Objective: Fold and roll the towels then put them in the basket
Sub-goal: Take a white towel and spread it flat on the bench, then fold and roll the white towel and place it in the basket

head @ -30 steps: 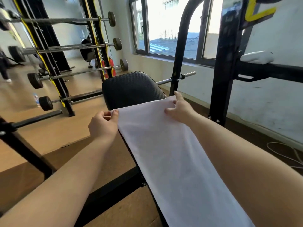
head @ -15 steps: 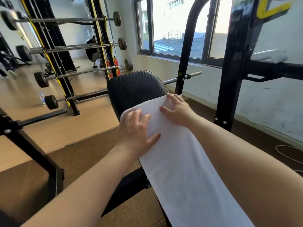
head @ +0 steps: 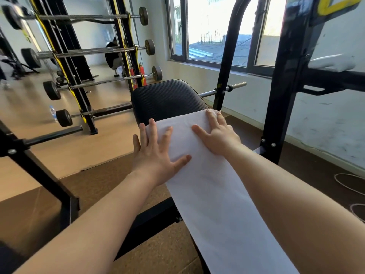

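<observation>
A long white towel [head: 213, 198] lies folded in a narrow strip along a black padded bench [head: 167, 97], running from the pad toward me. My left hand [head: 156, 153] rests flat on the towel's far left part, fingers spread, partly over the towel's left edge. My right hand [head: 219, 135] lies flat on the far right corner of the towel, fingers apart. Neither hand grips the cloth. No basket is in view.
Black uprights of the bench rack [head: 284, 86] stand at the right and behind the pad, with a bar [head: 223, 89] across. A rack of barbells [head: 83, 52] stands at the left. A water bottle [head: 53, 113] sits on the floor, and a cable [head: 349, 184] lies at the right.
Both hands let go of the towel's far corners and now lie flat on it with fingers spread. The left hand moved right onto the cloth.
</observation>
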Motion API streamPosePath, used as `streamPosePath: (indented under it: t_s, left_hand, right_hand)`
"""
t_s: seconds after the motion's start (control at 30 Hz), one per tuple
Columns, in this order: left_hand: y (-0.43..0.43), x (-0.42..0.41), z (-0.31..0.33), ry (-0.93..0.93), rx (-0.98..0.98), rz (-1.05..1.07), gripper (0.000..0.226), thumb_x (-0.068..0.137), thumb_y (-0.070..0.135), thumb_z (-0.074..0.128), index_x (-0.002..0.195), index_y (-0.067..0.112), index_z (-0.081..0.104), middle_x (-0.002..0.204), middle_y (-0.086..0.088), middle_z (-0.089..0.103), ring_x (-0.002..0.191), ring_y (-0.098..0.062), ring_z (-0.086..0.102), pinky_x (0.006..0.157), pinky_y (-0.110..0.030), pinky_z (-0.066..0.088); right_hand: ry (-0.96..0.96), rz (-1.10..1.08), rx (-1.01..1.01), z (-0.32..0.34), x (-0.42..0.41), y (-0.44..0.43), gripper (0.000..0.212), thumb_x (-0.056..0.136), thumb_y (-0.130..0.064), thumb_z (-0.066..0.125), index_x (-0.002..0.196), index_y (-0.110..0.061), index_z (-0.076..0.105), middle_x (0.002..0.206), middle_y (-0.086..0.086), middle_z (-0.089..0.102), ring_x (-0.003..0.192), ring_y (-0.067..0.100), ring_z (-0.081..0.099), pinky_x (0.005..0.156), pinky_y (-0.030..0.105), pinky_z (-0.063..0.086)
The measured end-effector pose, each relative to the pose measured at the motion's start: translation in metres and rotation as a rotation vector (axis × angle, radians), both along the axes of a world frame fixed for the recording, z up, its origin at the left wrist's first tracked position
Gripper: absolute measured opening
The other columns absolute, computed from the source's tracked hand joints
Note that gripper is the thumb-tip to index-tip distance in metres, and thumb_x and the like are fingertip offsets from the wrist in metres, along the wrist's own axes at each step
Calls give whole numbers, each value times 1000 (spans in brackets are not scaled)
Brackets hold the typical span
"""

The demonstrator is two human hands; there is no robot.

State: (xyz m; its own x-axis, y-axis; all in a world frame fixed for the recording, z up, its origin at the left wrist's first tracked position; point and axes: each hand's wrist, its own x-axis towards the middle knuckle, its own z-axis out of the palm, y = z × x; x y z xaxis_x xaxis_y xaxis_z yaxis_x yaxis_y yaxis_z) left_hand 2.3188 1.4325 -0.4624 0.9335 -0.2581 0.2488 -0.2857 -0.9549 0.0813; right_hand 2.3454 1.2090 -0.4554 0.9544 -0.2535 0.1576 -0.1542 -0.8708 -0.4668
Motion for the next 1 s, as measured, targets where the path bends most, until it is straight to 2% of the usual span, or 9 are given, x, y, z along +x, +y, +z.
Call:
streamPosePath:
  t_s: [0.13, 0.23, 0.37, 0.57, 0.67, 0.8, 1.0]
  left_hand:
    - [3, -15, -1, -56, -61, -43, 91, 89, 83, 27, 161, 35, 1, 167, -6, -27, 151, -34, -33, 121, -56, -16]
    - [-4, -38, -2, -101, -76, -101, 80, 93, 76, 30, 160, 35, 10, 170, -4, -20, 153, -32, -29, 122, -56, -16]
    - [-18, -75, -1, -66, -86, -167, 76, 96, 71, 37, 159, 36, 13, 170, -5, -15, 155, -30, -24, 121, -55, -14]
    - [-42, -140, -15, 76, -53, -225, 70, 99, 63, 41, 159, 34, 18, 170, -8, -2, 157, -29, -10, 123, -54, -9]
    - [-53, -169, -23, 141, 42, -234, 69, 101, 61, 41, 160, 34, 17, 170, -9, 0, 157, -30, -6, 125, -55, -3]
    - [-62, -209, -34, 212, 115, -243, 68, 102, 60, 38, 161, 34, 15, 170, -9, 2, 157, -30, -3, 125, -55, 2]
    - [-83, -256, -58, 299, 115, -302, 67, 103, 59, 37, 160, 35, 15, 170, -6, 1, 157, -28, -4, 124, -55, 0]
  right_hand:
    - [-13, -10, -5, 8, -11, 4, 83, 90, -83, 27, 160, -45, 6, 172, -2, -3, 158, 28, 3, 121, 65, 7]
    - [-55, -15, 13, 8, -37, 3, 78, 95, -77, 30, 162, -40, 9, 172, 1, 1, 158, 27, 1, 122, 65, 3]
    - [-51, -13, 15, 6, -86, -6, 75, 98, -71, 34, 162, -38, 14, 172, 3, 3, 158, 26, 1, 122, 63, 6]
    - [27, -17, -2, -13, -181, -34, 71, 100, -63, 42, 161, -32, 22, 170, 8, 15, 156, 31, 14, 122, 53, 24]
    - [114, -41, -10, -30, -228, -52, 70, 100, -58, 46, 161, -32, 21, 168, 8, 17, 154, 31, 18, 119, 54, 30]
    - [240, -60, -6, -53, -280, -75, 73, 100, -55, 48, 162, -32, 16, 170, 9, 12, 153, 35, 19, 118, 56, 30]
    - [365, -71, -32, -76, -331, -89, 75, 102, -51, 48, 163, -31, 9, 170, 10, 6, 152, 38, 19, 119, 54, 29]
